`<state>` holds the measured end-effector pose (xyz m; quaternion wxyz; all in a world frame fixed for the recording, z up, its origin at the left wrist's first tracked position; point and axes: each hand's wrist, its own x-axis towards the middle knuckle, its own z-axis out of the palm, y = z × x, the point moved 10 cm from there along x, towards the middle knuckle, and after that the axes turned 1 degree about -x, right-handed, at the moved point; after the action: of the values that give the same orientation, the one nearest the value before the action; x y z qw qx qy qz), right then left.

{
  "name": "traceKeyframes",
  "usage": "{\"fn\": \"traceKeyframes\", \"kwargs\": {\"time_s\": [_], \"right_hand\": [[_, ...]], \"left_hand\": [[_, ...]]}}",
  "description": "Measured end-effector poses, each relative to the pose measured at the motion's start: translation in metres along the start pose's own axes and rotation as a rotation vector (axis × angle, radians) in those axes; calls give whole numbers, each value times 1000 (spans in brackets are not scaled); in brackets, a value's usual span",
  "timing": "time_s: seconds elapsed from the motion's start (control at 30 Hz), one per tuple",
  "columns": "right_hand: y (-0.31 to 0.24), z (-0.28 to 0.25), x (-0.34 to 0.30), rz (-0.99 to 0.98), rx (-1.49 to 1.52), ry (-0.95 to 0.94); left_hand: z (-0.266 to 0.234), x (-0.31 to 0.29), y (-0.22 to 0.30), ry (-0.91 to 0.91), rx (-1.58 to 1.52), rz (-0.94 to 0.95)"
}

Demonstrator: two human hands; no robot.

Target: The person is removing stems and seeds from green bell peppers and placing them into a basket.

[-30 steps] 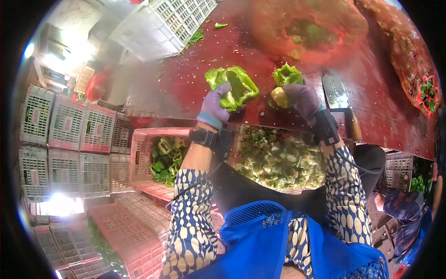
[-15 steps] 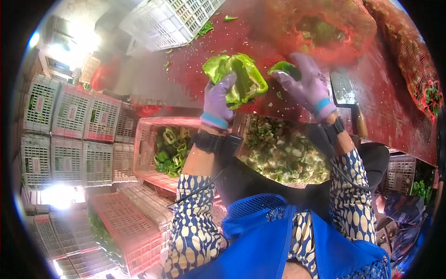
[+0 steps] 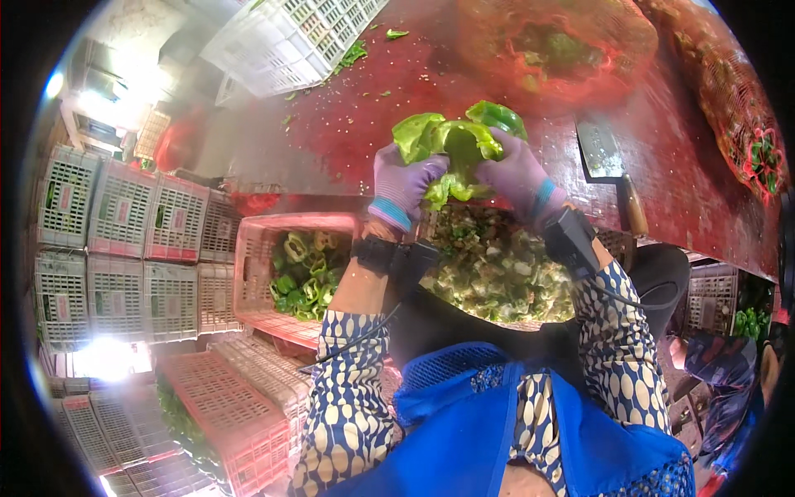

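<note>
Between my hands is an opened green bell pepper [image 3: 460, 142], its pale inner walls showing, held just past the table's front edge. My left hand [image 3: 403, 184], in a purple glove, grips it from the left. The gloved fingers of my right hand [image 3: 515, 176] are closed on its right side, together with a darker green pepper piece [image 3: 502, 118]. Some of these fingertips are hidden behind the flesh. Under my hands lies a heap of pale pepper cores and scraps [image 3: 501, 269]. Left of it, a pink crate [image 3: 252, 277] holds green pepper pieces [image 3: 305, 277].
A cleaver [image 3: 600, 151] lies on the red table [image 3: 397, 74], right of my right hand. Beyond are a white crate [image 3: 277, 54], a red mesh sack [image 3: 497, 50] and another filled sack [image 3: 720, 99]. Stacked crates [image 3: 120, 215] stand at the left, with a person's sleeve [image 3: 719, 369] at lower right.
My right hand has moved left with its pepper piece and now meets the pepper in my left hand. My left hand has shifted slightly right, and the pepper has turned.
</note>
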<state>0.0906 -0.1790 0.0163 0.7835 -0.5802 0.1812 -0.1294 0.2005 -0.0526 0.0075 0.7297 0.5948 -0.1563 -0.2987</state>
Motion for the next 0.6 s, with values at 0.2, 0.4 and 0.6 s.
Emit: {"fn": "traceKeyframes", "kwargs": {"time_s": [0.2,0.4,0.6], "right_hand": [[1,4,-10,-44,-1,-123],[8,0,-29,23,-403,-471],[33,26,-76,184,-403,-839]], "left_hand": [[-12,-6,-27,25,-203,-182],[2,-26,-5,-318,-60,-135],[-12,-80,21,-659,621,-261]]}}
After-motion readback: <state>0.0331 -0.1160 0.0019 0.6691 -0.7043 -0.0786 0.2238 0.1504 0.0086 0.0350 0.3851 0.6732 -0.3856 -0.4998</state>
